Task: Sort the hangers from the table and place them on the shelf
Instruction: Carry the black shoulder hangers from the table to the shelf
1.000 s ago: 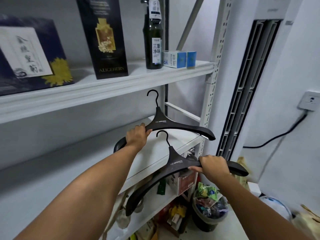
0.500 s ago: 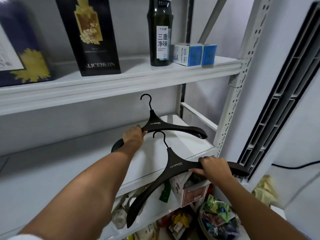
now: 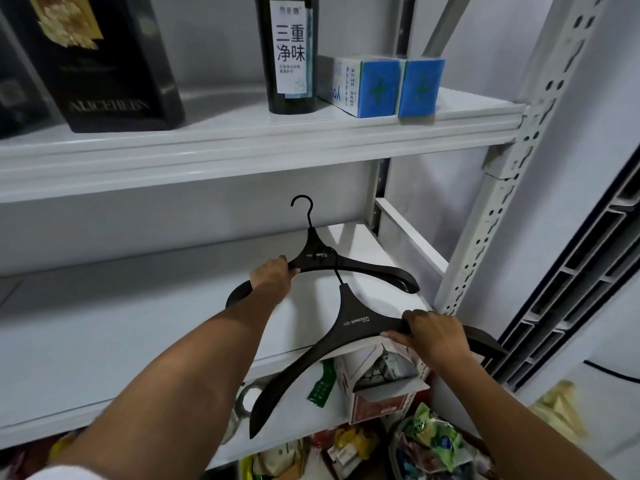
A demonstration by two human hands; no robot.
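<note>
Two black wide-shouldered hangers are in my hands in front of a white metal shelf [image 3: 138, 327]. My left hand [image 3: 273, 277] grips the left arm of the far hanger [image 3: 363, 268], held over the middle shelf board with its hook pointing up toward the back. My right hand [image 3: 433, 336] grips the right arm of the near hanger [image 3: 346, 327]. The near hanger's hook overlaps the far hanger's body, and its long left arm slants down past the shelf's front edge.
The upper shelf [image 3: 242, 147] carries a black gift box [image 3: 104, 60], a dark bottle [image 3: 291, 53] and two blue-and-white boxes [image 3: 381, 84]. A perforated upright post [image 3: 491, 216] stands at right. Below are an open carton [image 3: 381, 382] and bags of clutter [image 3: 433, 445].
The view has moved closer to the shelf. Both hangers have gone further in over the middle board, and the near hanger's hook now overlaps the far hanger.
</note>
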